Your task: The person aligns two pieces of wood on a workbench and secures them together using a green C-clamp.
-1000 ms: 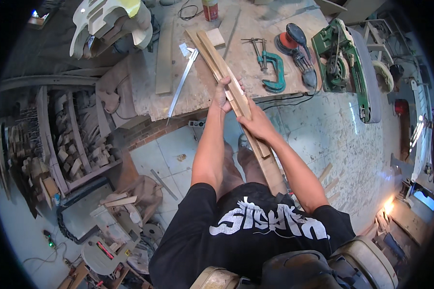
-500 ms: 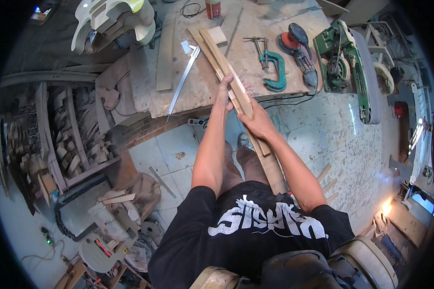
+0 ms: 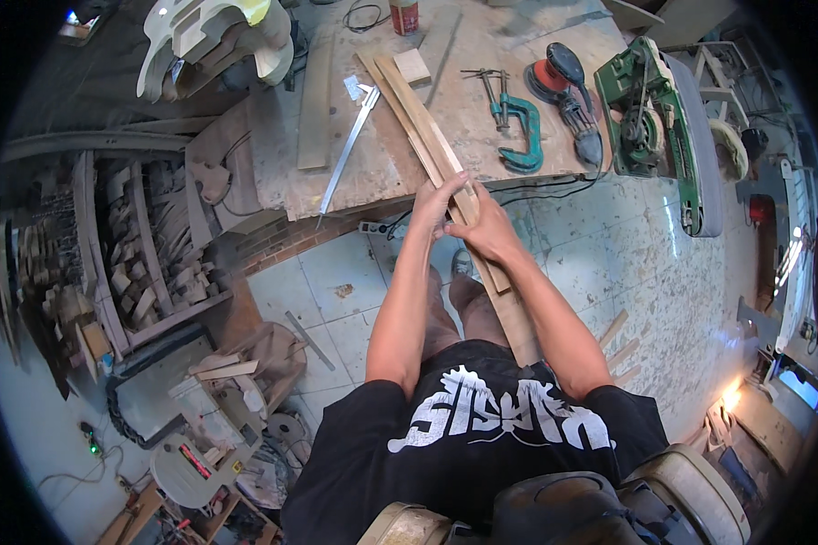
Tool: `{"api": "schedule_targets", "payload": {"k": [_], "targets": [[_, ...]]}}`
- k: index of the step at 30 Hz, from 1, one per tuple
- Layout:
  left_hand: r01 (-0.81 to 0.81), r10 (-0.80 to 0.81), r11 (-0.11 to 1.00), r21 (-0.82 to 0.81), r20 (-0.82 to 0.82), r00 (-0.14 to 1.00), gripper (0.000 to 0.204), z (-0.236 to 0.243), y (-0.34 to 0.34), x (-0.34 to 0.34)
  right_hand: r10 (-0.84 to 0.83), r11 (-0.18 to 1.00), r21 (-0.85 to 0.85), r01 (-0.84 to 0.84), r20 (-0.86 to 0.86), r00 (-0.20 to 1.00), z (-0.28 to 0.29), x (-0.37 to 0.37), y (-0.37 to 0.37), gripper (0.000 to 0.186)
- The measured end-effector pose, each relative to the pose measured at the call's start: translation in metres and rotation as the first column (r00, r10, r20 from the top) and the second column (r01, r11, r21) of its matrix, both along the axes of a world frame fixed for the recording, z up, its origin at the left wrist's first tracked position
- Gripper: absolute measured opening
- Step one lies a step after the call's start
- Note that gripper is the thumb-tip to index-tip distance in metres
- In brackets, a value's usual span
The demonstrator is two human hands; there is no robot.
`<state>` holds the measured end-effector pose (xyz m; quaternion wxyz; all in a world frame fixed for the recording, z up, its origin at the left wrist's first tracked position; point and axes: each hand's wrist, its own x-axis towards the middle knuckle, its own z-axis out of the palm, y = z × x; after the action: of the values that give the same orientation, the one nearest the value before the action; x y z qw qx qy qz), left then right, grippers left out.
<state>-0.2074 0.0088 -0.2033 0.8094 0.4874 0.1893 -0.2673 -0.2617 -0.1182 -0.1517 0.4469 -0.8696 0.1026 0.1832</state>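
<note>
A bundle of long wooden strips (image 3: 413, 109) slants from the workbench top (image 3: 284, 186) down between my legs. My left hand (image 3: 436, 204) is closed round the strips just beyond the bench's front edge. Right beside it and slightly lower, my right hand (image 3: 482, 232) also grips them, its fingers meeting the left hand. A steel caliper (image 3: 349, 150) lies to the left of the strips, near a small pale wood block (image 3: 413, 66). On the right lie a teal C-clamp (image 3: 523, 148) and a red and black sander (image 3: 550, 79).
A green belt sander (image 3: 643, 136) stands at the bench's right, a cream carved shape (image 3: 191, 50) at back left. Racks of offcuts (image 3: 145, 282) are on the left. A cluttered grey machine (image 3: 191, 468) is lower left. Loose strips (image 3: 616, 345) lie on the tiled floor (image 3: 327, 291).
My left hand has slid down along the strips toward me, now right next to my right hand. The strips and right hand stay almost in the same place.
</note>
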Motion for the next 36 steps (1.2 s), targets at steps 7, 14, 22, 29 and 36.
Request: {"api": "schedule_targets", "payload": {"k": [7, 14, 22, 29, 36], "targets": [[0.009, -0.009, 0.999, -0.039, 0.023, 1.000, 0.053, -0.012, 0.001, 0.001, 0.003, 1.000, -0.011, -0.004, -0.034, 0.999, -0.006, 0.000, -0.002, 0.110], [0.013, -0.012, 1.000, -0.023, 0.056, 0.998, 0.050, -0.020, 0.001, -0.001, -0.017, 0.997, 0.078, 0.010, 0.080, 0.997, -0.001, -0.020, -0.008, 0.096], [0.051, -0.051, 0.999, 0.003, 0.056, 0.997, 0.045, -0.035, 0.001, 0.003, -0.128, 0.887, 0.443, 0.130, -0.033, 0.991, -0.028, -0.077, -0.039, 0.069], [0.082, -0.082, 0.997, -0.005, 0.052, 0.995, 0.044, -0.029, -0.003, 0.004, -0.121, 0.891, 0.422, 0.166, -0.132, 0.984, -0.014, -0.086, -0.043, 0.073], [0.109, -0.107, 0.994, -0.030, 0.054, 0.993, 0.042, -0.035, -0.001, 0.003, -0.183, 0.827, 0.521, 0.211, -0.105, 0.978, -0.022, -0.089, -0.040, 0.073]]}}
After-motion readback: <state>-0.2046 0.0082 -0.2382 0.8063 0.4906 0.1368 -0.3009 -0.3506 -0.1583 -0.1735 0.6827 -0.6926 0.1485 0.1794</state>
